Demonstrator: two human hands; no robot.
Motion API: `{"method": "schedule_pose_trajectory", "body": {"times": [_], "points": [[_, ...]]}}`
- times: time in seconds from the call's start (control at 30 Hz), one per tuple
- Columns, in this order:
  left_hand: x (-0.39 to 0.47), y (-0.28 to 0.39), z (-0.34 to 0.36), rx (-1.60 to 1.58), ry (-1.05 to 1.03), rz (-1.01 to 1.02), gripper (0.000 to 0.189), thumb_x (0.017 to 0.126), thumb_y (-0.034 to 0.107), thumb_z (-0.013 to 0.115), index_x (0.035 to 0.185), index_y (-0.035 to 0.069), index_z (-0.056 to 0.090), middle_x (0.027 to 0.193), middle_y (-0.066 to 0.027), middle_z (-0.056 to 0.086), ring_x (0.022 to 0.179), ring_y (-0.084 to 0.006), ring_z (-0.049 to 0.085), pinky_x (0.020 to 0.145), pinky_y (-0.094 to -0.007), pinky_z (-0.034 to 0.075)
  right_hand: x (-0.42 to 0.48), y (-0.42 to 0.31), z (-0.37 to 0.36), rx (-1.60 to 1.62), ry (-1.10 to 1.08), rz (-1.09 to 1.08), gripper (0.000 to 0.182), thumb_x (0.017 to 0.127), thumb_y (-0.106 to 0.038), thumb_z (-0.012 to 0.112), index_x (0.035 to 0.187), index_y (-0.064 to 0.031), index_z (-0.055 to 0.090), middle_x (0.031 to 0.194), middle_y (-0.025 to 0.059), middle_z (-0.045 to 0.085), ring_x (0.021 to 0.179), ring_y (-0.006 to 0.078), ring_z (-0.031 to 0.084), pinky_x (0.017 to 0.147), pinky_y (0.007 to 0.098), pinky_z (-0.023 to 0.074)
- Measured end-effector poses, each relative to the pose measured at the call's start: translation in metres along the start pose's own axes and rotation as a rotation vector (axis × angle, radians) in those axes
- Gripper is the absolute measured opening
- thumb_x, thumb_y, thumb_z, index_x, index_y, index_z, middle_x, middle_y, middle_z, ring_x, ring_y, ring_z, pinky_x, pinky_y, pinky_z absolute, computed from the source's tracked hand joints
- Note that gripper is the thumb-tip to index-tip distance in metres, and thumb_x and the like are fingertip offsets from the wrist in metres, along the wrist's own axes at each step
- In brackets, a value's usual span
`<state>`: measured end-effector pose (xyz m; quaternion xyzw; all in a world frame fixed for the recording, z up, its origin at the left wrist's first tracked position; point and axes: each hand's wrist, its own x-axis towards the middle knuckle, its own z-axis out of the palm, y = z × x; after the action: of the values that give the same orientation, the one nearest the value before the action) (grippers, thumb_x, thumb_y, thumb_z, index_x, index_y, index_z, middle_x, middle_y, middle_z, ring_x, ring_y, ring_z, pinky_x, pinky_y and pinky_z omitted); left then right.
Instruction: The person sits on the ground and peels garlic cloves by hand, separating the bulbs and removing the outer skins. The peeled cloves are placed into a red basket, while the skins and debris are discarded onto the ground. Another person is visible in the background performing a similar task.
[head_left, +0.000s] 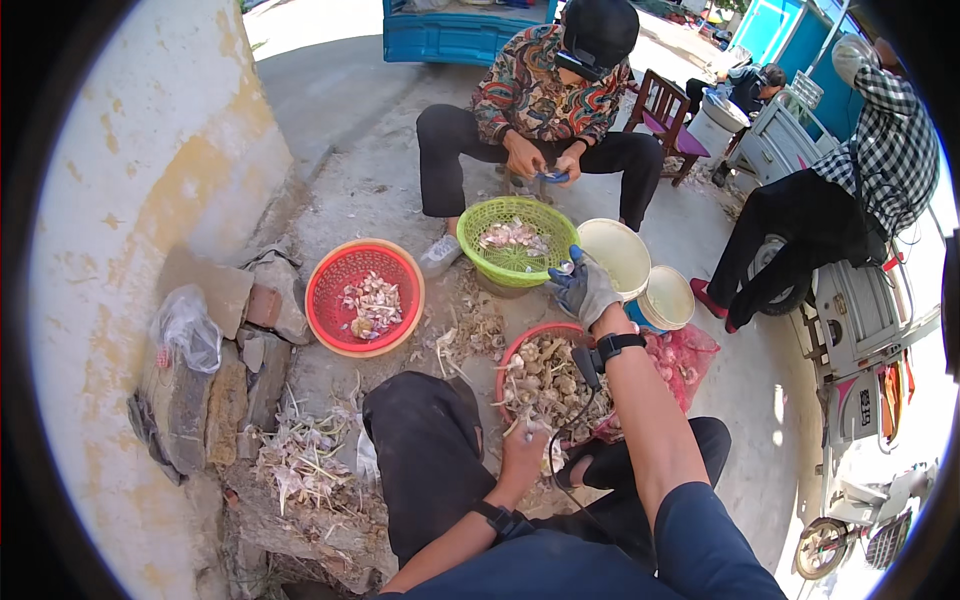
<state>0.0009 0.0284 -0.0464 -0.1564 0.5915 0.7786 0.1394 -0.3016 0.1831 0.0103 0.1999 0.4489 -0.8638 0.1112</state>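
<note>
My right hand (586, 289), in a grey and blue work glove, reaches over the near right rim of a green plastic basket (480, 259). A garlic clove (566, 267) shows at its fingertips. Inside the basket lie pinkish garlic cloves (516, 237). My bare left hand (523, 450) is low between my knees, its fingers curled around pale garlic (534, 426) that they partly hide. Just beyond it stands a red basin (504, 375) heaped with garlic bulbs (551, 375); my right forearm covers part of its right side.
A red colander (310, 300) holds cloves at left. White buckets (637, 289) and a red mesh bag (694, 360) of garlic stand at right. Garlic skins (300, 457) are piled beside stones (225, 405). A person (555, 97) sits opposite; another (840, 172) sits by a vehicle at right.
</note>
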Motion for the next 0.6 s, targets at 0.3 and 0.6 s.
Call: {"method": "schedule_pose_trajectory", "body": {"times": [0.3,0.6], "points": [[0.009,-0.004,-0.011,0.083,0.107,0.11,0.017,0.098,0.014,0.062,0.1,-0.003,0.066,0.084,-0.0054,0.067,0.079,-0.0098,0.059,0.071,-0.0282,0.049,-0.034,0.006,-0.027,-0.198,0.038,-0.088,0.049,0.104,-0.031,0.061,0.147,-0.0117,0.049,0.134,0.0103,0.057,0.094,0.0301,0.068,0.07,0.0457,0.0614],[0.017,0.001,-0.012,-0.496,0.117,-0.01,0.02,0.104,0.013,0.055,0.119,0.002,0.061,0.097,-0.0087,0.068,0.08,-0.0196,0.07,0.072,-0.0341,0.059,-0.283,0.086,-0.067,-0.576,-0.092,0.014,0.042,0.1,-0.018,0.066,0.138,-0.0018,0.06,0.102,0.0058,0.069,0.073,0.0094,0.062,0.067,0.0263,0.0555]]}}
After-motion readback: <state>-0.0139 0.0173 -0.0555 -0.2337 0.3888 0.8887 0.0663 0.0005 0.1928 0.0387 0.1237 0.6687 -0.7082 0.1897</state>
